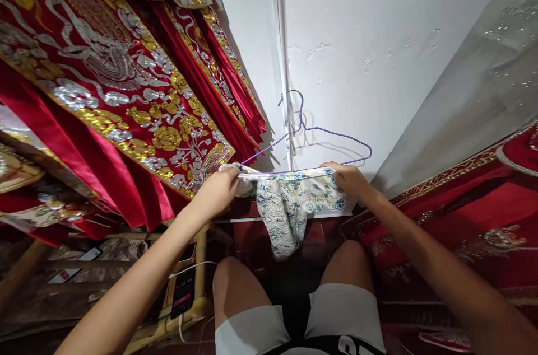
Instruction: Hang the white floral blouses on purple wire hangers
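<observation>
A light garment (283, 209) with a blue, green and yellow print is stretched between my hands, its lower part dangling above my knees. My left hand (222, 190) is closed, pinching its upper edge at the left. At the right end, my right hand (348, 178) is closed on the same edge. Directly behind that edge is a purple wire hanger (336, 131), its hook beside the white pole (279, 36). The hanger's lower bar runs along the garment's top; whether my fingers also grip the bar, I cannot tell.
Red cloths (159, 80) with gold and silver embroidery hang at the left. A phone (184, 293) with a white cable lies on a bamboo-like frame (202, 265) at lower left. More red embroidered fabric (462, 243) is at the right. A white wall (357, 19) stands ahead.
</observation>
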A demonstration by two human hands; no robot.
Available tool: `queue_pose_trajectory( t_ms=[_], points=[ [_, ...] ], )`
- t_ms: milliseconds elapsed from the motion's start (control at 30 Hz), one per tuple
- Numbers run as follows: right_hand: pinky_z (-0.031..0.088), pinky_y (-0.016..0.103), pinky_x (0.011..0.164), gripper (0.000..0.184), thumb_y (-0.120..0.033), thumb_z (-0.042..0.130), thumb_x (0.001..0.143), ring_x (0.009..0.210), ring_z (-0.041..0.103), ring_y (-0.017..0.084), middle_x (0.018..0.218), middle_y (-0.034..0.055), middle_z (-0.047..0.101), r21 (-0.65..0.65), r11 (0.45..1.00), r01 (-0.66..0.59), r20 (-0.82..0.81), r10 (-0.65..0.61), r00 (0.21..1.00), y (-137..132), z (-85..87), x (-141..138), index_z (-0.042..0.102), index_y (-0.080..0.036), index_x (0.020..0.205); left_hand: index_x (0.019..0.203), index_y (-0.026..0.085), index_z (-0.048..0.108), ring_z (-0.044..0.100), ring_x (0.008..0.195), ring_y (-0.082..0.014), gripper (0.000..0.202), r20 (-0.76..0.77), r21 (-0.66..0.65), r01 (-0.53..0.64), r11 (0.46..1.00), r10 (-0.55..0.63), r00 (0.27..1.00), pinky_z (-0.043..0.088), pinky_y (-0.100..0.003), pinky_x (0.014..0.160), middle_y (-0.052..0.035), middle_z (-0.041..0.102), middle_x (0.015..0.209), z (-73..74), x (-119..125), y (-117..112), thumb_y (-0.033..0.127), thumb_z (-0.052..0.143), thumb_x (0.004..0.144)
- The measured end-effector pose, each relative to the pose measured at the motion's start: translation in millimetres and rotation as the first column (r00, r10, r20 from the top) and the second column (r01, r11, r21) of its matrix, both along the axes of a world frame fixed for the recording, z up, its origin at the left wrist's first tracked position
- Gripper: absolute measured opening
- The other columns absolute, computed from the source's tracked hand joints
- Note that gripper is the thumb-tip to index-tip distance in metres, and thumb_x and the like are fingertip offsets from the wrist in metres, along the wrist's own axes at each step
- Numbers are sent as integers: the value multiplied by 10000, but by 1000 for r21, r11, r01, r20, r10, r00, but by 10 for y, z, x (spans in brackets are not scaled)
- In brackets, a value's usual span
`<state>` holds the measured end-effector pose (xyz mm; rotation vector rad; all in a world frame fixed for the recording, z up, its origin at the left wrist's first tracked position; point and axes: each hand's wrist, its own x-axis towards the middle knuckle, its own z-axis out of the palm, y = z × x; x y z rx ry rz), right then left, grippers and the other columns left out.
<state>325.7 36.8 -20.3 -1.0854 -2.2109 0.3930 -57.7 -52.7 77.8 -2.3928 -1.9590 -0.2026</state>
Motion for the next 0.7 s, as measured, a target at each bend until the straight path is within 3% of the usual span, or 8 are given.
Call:
queue_pose_trajectory(
  t_ms=[133,300,367,500,600,700],
  points=[
    [449,293,661,407,-242,397,899,740,652,209,926,40,766,-90,995,-43,-85,36,996,-171,168,65,735,-226,1124,880,188,604,666,909,-299,273,98,93,53,994,-62,993,519,-401,853,-145,700,952,6,96,328,304,364,942],
    [373,290,593,365,-280,439,886,564,542,185,653,15,652,-137,989,53,3,-53,999,-270,158,-6,717,-192,1106,808,179,642,674,871,-297,238,150,-93,-33,995,47,987,525,-392,846,-137,708,883,-207,39,529,295,444,869],
    [359,289,590,317,-303,447,893,561,526,187,617,13,608,-146,986,86,12,-85,996,-259,145,-30,712,-198,1031,801,176,638,668,888,-297,224,183,-75,-42,996,55,982,521,-395,865,-138,700,886,-214,-3,521,285,451,859],
    [339,295,585,299,-354,424,922,547,500,198,574,14,552,-156,982,107,16,-106,994,-232,154,-89,693,-224,895,823,182,589,627,1012,-290,228,283,162,63,985,-108,953,490,-412,955,-139,672,1031,-12,-4,446,312,415,896],
    [344,300,593,317,-395,449,920,554,530,214,597,23,598,-190,976,104,76,-91,993,-279,159,-163,714,-240,998,859,190,567,625,944,-236,229,370,154,247,957,-287,883,489,-358,917,-87,672,992,138,83,435,347,421,940],
    [341,301,578,383,-370,469,895,536,540,230,549,14,581,-196,968,154,148,-127,981,-390,171,-215,698,-241,1173,1083,170,585,608,796,-192,255,405,153,299,942,-336,851,483,-309,803,-49,671,919,129,180,474,351,456,958]
  ],
)
